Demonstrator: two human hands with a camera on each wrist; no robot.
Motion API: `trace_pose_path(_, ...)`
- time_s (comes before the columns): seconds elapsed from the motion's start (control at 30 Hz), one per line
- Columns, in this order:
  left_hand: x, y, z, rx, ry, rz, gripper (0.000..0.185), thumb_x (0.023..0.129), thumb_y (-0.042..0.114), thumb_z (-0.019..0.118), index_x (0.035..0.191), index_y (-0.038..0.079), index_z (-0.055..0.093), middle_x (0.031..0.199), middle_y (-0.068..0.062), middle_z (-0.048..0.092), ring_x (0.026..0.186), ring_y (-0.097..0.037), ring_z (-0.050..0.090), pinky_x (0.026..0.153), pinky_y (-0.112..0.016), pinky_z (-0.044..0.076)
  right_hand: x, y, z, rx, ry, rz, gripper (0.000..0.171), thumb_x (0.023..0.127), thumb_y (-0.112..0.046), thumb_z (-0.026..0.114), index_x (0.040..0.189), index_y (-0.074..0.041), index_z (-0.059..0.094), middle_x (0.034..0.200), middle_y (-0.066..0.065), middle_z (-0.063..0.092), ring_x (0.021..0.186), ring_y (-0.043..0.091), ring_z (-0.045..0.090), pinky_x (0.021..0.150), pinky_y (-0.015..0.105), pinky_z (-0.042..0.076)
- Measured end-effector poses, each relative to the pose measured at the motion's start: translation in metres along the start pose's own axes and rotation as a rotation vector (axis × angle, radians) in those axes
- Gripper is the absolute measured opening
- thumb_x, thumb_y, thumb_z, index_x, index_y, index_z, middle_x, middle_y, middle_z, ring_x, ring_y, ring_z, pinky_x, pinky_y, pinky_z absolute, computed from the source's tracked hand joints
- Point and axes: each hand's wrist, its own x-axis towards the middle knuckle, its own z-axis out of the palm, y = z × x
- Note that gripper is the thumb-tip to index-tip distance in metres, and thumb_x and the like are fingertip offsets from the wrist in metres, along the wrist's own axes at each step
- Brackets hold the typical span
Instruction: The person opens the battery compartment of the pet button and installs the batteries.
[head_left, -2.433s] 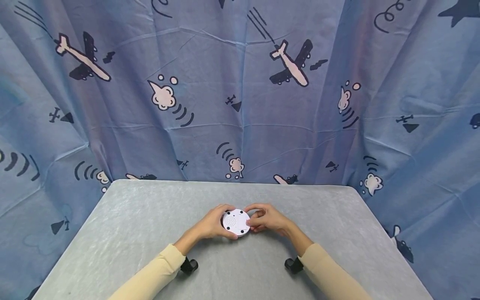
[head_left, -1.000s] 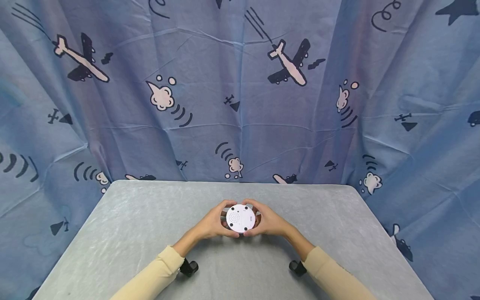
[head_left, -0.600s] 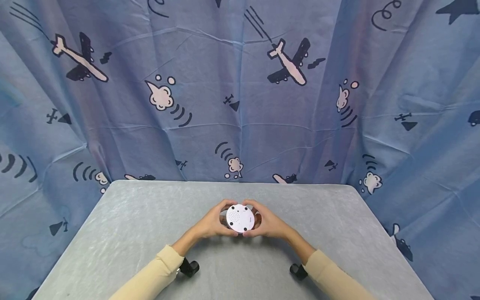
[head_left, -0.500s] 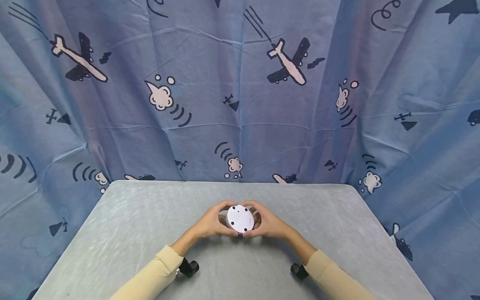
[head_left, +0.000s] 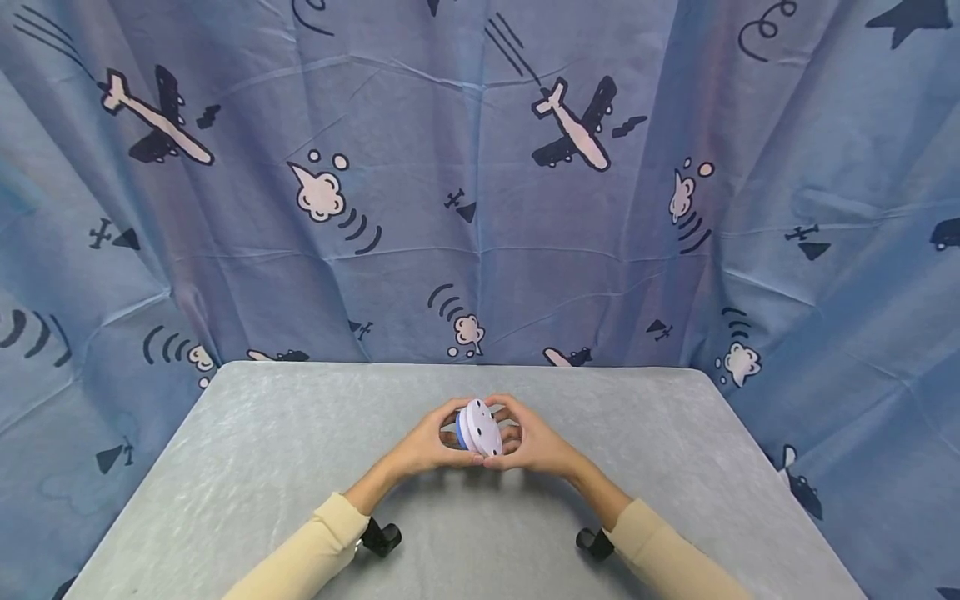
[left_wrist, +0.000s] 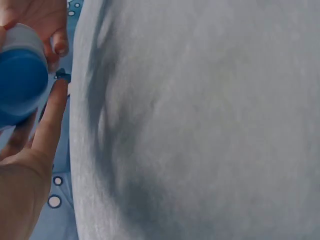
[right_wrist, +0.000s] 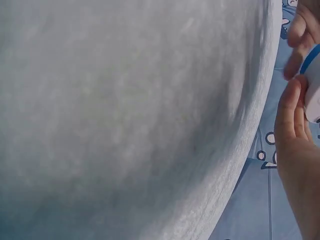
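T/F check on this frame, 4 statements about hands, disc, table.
1. Both hands hold the round disc. True: left hand and right hand grip it from either side.
2. The disc lies flat on the table. False: it is tilted on edge, lifted between the hands.
3. The disc has a blue face. True: the left wrist view shows it.
4. The curtain is plain. False: it bears airplanes and clouds.

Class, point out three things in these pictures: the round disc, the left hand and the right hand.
round disc (head_left: 481, 427), head view, on its white dotted face.
left hand (head_left: 422, 447), head view, on the back of the hand.
right hand (head_left: 540, 446), head view, on the back of the hand.
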Motion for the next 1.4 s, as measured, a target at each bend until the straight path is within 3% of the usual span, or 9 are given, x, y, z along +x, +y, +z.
trace_pose_path(0.2,0.0,0.0,-0.001,0.059,0.032,-0.004,0.078,0.077,0.001,0.088,0.145,-0.001,0.049,0.131,-0.015,0.057,0.099,-0.027,0.065,0.084,-0.038,0.056,-0.001,-0.003,0.003,0.041,-0.017,0.047,0.09,0.082,-0.005,0.086,0.154,-0.014,0.032,0.134,0.025,0.047,0.107,0.036,0.065,0.085,0.04,0.056)
trace_pose_path(0.37,-0.001,0.0,0.0,0.097,0.033,0.018,0.079,0.077,0.002,0.088,0.145,-0.003,0.048,0.132,-0.017,0.057,0.103,-0.026,0.064,0.085,-0.038,0.056,-0.002,-0.006,0.003,0.0,0.015,0.031,0.09,0.081,-0.008,0.087,0.155,-0.013,0.035,0.134,0.023,0.048,0.108,0.035,0.064,0.089,0.045,0.054)
trace_pose_path(0.5,-0.001,0.003,0.003,0.058,0.032,-0.004,0.086,0.079,0.001,0.087,0.15,-0.001,0.039,0.137,-0.019,0.052,0.113,-0.029,0.06,0.09,-0.036,0.053,-0.003,-0.008,0.002,-0.03,0.051,0.002,0.086,0.079,-0.008,0.089,0.15,-0.012,0.04,0.131,0.023,0.052,0.106,0.034,0.065,0.089,0.049,0.053)
trace_pose_path(0.63,0.0,0.003,0.004,0.041,0.013,-0.013,0.082,0.082,0.001,0.084,0.15,0.0,0.039,0.14,-0.019,0.049,0.118,-0.032,0.057,0.092,-0.038,0.052,-0.004,-0.01,0.001,-0.021,0.035,0.003,0.084,0.08,-0.008,0.088,0.149,-0.011,0.039,0.133,0.024,0.054,0.11,0.036,0.064,0.091,0.05,0.053)
trace_pose_path(0.87,-0.003,0.003,0.003,0.156,0.014,-0.026,0.078,0.08,0.013,0.088,0.148,0.006,0.049,0.131,-0.013,0.058,0.098,-0.028,0.065,0.085,-0.044,0.055,-0.005,-0.008,0.0,0.003,-0.009,0.002,0.082,0.083,-0.006,0.085,0.15,-0.007,0.038,0.14,0.022,0.049,0.118,0.037,0.06,0.096,0.046,0.05)
trace_pose_path(1.03,-0.006,0.006,0.002,0.223,0.02,-0.06,0.082,0.078,0.019,0.09,0.149,0.009,0.049,0.13,-0.011,0.059,0.095,-0.023,0.065,0.081,-0.039,0.055,-0.004,-0.01,-0.001,-0.022,-0.01,-0.046,0.076,0.082,-0.004,0.085,0.145,-0.005,0.043,0.139,0.018,0.049,0.119,0.032,0.06,0.098,0.044,0.049)
trace_pose_path(1.23,-0.006,0.007,0.001,0.138,0.074,-0.096,0.081,0.078,0.015,0.09,0.145,0.002,0.048,0.136,-0.015,0.053,0.11,-0.03,0.06,0.082,-0.036,0.056,-0.001,-0.012,-0.002,-0.004,0.029,-0.078,0.073,0.08,0.0,0.086,0.139,0.0,0.044,0.135,0.018,0.049,0.115,0.032,0.062,0.097,0.041,0.05)
trace_pose_path(1.4,-0.008,0.004,0.0,0.078,0.069,-0.087,0.078,0.078,0.008,0.089,0.144,-0.002,0.047,0.141,-0.018,0.049,0.117,-0.036,0.057,0.088,-0.038,0.055,-0.001,-0.01,-0.003,0.015,0.027,-0.061,0.073,0.08,0.0,0.086,0.14,0.001,0.043,0.137,0.019,0.05,0.12,0.032,0.06,0.098,0.039,0.049)
